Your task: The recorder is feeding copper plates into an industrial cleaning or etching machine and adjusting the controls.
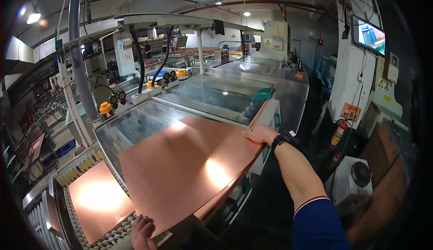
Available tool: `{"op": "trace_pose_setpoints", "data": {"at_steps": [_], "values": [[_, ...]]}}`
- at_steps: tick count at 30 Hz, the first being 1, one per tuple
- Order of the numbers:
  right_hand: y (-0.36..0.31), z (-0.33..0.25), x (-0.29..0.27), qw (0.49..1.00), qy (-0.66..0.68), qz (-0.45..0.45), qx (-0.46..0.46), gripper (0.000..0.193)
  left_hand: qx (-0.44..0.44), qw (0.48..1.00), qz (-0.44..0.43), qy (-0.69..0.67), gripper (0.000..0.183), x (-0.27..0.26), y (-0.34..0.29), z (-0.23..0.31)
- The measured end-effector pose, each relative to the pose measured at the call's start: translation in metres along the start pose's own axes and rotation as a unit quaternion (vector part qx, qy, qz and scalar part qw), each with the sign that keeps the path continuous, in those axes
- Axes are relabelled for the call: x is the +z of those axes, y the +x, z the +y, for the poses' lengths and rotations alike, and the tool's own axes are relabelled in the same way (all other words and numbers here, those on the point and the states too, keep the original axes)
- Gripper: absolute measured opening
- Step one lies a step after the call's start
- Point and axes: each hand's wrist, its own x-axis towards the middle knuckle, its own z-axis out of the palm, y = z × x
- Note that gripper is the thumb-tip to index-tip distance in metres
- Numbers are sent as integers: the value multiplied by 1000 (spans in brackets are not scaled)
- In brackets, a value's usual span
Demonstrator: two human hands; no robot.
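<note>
Large copper sheet (pixel 185 159), centre of frame, spanning both hands, its far part overlapping the clear-topped tank (pixel 131 126); right hand (pixel 259 134), right of centre, closed on the sheet's right-hand corner, thumb uppermost; left hand (pixel 142 233), bottom of frame, at the sheet's near left corner, fingers curled, grip impossible to tell; second copper sheet (pixel 97 200), lower left, flat on roller conveyor (pixel 116 235).

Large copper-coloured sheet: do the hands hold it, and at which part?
The right hand holds the large copper-coloured sheet by its right corner; the left hand is at the near left corner, its grip unclear.
</note>
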Motion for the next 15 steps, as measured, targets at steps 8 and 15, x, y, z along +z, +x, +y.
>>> {"op": "trace_pose_setpoints", "data": {"at_steps": [8,15], "values": [[3,1,5,1000,3,-2,0,73,-73,996,40,27,54,-10,-13,16],[0,-2,3,1000,7,5,13,74,-98,972,166,-133,63,13,-18,9]]}}
